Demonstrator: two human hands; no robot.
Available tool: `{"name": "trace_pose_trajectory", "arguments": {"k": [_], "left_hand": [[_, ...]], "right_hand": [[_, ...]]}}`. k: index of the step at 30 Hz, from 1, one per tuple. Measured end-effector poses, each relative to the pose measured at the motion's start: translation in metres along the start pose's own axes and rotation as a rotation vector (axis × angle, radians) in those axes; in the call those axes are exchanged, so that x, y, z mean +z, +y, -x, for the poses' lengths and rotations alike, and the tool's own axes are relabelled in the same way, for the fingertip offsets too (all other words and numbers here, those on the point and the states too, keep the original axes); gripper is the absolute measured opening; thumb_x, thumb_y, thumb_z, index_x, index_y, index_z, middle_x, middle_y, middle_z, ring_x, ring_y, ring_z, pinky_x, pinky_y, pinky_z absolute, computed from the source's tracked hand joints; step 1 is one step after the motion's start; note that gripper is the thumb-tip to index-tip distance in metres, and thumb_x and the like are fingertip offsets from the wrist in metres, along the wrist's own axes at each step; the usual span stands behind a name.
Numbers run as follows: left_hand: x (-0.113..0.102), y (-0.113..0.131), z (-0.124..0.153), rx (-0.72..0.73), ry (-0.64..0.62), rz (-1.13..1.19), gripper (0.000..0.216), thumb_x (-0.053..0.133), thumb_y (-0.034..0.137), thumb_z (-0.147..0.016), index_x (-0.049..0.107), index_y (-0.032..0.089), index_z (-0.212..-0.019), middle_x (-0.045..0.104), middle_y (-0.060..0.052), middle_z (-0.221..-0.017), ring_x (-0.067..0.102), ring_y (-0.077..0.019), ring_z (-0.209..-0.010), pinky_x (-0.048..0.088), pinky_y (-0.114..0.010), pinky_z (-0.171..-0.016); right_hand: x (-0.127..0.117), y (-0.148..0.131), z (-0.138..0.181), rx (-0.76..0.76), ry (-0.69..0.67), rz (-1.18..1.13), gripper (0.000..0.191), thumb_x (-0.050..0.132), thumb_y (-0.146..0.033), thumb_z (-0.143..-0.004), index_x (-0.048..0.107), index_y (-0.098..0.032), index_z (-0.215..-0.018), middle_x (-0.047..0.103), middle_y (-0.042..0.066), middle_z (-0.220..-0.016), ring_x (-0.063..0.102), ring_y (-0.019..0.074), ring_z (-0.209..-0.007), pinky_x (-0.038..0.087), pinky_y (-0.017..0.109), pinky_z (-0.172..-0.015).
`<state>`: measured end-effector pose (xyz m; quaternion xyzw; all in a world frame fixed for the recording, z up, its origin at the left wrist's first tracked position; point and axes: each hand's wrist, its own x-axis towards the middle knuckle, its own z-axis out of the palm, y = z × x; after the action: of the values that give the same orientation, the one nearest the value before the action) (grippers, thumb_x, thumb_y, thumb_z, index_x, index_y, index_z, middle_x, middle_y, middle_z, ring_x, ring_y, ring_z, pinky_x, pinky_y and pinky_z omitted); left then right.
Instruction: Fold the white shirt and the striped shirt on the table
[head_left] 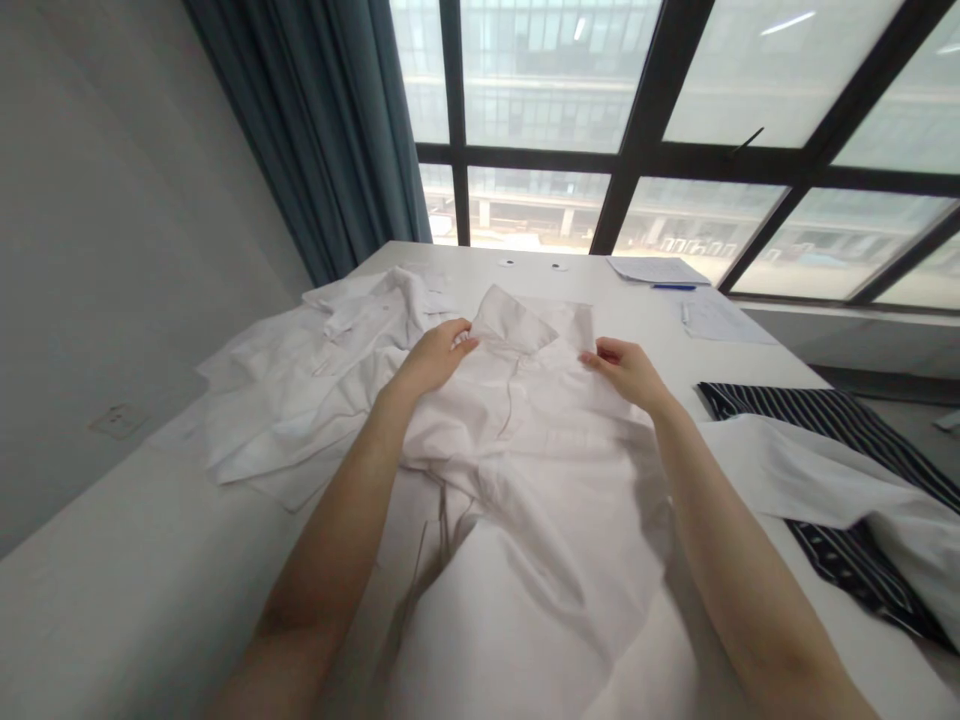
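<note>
A white collared shirt point(525, 440) lies spread on the white table point(112, 560) in front of me, collar away from me. My left hand point(435, 355) is closed on the left side of the collar. My right hand point(626, 370) pinches the shirt's right shoulder next to the collar. Both forearms reach over the shirt's body, which is rumpled near the middle.
A heap of other white garments point(300, 390) lies to the left. At right, a dark striped garment point(840, 420) with a white piece over it. Papers point(660, 268) and a blue pen point(673, 287) lie near the far edge. Windows and a blue curtain point(330, 130) stand behind.
</note>
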<state>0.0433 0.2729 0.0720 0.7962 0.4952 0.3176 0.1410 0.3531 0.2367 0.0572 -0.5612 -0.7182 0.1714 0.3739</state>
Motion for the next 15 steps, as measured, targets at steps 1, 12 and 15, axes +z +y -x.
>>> {"name": "trace_pose_trajectory", "arguments": {"k": [1, 12, 15], "left_hand": [[-0.001, 0.0, -0.001, 0.011, -0.002, -0.035, 0.022, 0.052, 0.035, -0.089, 0.061, 0.018, -0.1, 0.065, -0.006, -0.101, 0.059, -0.022, -0.095, 0.043, -0.029, -0.084], [0.024, 0.025, -0.077, 0.102, 0.278, -0.555, 0.031, 0.046, 0.021, -0.096, 0.056, 0.018, -0.126, 0.055, -0.017, -0.122, 0.048, -0.0323, -0.119, 0.032, -0.046, -0.101], [0.043, 0.019, -0.081, 0.116, 0.282, -0.621, 0.042, 0.04, 0.014, -0.096, 0.046, 0.016, -0.137, 0.047, -0.019, -0.135, 0.043, -0.0319, -0.125, 0.024, -0.051, -0.107]], "right_hand": [[-0.002, 0.0, 0.0, -0.008, -0.017, 0.008, 0.044, 0.055, -0.055, -0.078, 0.035, -0.022, -0.058, 0.033, -0.006, -0.055, 0.03, 0.0102, -0.055, 0.022, 0.025, -0.052], [0.015, 0.023, -0.077, 0.069, 0.352, 0.434, 0.021, 0.043, -0.027, -0.088, 0.058, -0.018, -0.076, 0.063, 0.007, -0.074, 0.053, 0.0191, -0.069, 0.037, 0.029, -0.066], [0.03, 0.032, -0.088, 0.119, 0.308, 0.508, 0.028, 0.042, -0.021, -0.088, 0.061, -0.012, -0.106, 0.065, 0.018, -0.106, 0.058, 0.0272, -0.094, 0.041, 0.037, -0.081]]}}
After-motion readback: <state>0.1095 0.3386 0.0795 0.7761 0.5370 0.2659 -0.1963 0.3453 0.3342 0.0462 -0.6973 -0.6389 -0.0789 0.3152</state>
